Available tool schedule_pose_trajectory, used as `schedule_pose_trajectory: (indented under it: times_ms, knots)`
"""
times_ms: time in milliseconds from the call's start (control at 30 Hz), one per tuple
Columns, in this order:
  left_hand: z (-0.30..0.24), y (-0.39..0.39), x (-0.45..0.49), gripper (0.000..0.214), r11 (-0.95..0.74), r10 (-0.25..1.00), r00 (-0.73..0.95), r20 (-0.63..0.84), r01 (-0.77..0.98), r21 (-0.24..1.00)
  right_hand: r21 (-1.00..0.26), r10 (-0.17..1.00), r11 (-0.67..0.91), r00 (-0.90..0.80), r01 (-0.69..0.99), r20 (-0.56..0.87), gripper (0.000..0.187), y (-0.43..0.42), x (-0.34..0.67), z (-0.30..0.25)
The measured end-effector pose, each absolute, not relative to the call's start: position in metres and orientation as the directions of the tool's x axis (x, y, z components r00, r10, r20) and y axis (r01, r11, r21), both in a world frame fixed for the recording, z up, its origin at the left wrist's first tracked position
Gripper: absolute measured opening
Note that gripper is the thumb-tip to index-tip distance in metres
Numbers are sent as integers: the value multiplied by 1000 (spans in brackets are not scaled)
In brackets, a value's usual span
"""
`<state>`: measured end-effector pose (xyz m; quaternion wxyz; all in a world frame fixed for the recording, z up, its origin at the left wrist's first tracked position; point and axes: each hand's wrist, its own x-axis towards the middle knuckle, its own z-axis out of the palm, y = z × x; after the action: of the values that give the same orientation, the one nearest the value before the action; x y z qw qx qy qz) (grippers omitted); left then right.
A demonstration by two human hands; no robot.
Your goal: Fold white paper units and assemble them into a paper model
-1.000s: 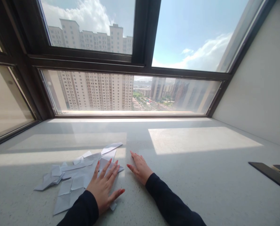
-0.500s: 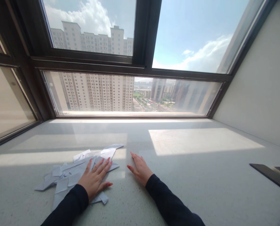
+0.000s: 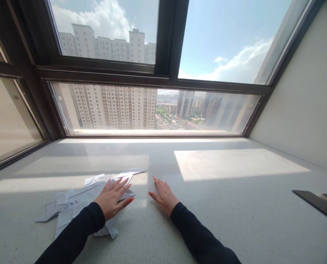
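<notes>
A heap of white paper scraps [image 3: 67, 211] lies on the pale stone sill [image 3: 207, 205], left of centre. My left hand [image 3: 112, 198] rests flat on the right side of the heap, fingers stretched out and close together, pointing up and right. My right hand [image 3: 163, 196] lies flat on the bare sill just right of the scraps, fingers extended, touching no paper. Both arms wear dark sleeves.
A dark flat object [image 3: 317, 205] sits at the right edge of the sill. A black-framed window [image 3: 163, 79] spans the back, with tower blocks outside. A plain wall [image 3: 303, 102] closes the right side. Sunlit patches fall across the sill.
My left hand has slid left and away from me across the scraps, pushing the pile leftward and bunching it. My right hand has stayed still.
</notes>
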<state>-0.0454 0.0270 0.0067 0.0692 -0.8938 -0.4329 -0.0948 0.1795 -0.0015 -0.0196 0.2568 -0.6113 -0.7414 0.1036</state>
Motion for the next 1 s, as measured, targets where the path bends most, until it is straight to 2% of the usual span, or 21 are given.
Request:
schedule_pose_trajectory:
  times_ms: [167, 300, 567, 767, 1000]
  knots:
    - [15, 39, -18, 65, -563, 822, 561, 96, 826, -9, -458, 966, 220, -127, 861, 226, 56, -1, 179, -18]
    - [11, 51, 4, 65, -448, 891, 450, 58, 893, -48, -450, 962, 229, -130, 863, 240, 57, 1, 180, -21]
    - [-5, 55, 2, 61, -431, 888, 442, 125, 896, -106, -454, 949, 259, -135, 853, 286, 57, 1, 181, -26]
    - [1, 51, -23, 67, -417, 862, 435, 259, 900, -123, -455, 949, 252, -126, 854, 290, 58, 2, 182, -27]
    - [3, 10, -33, 64, -565, 710, 591, 384, 802, -191, -459, 947, 260, -132, 849, 292, 58, 2, 182, -27]
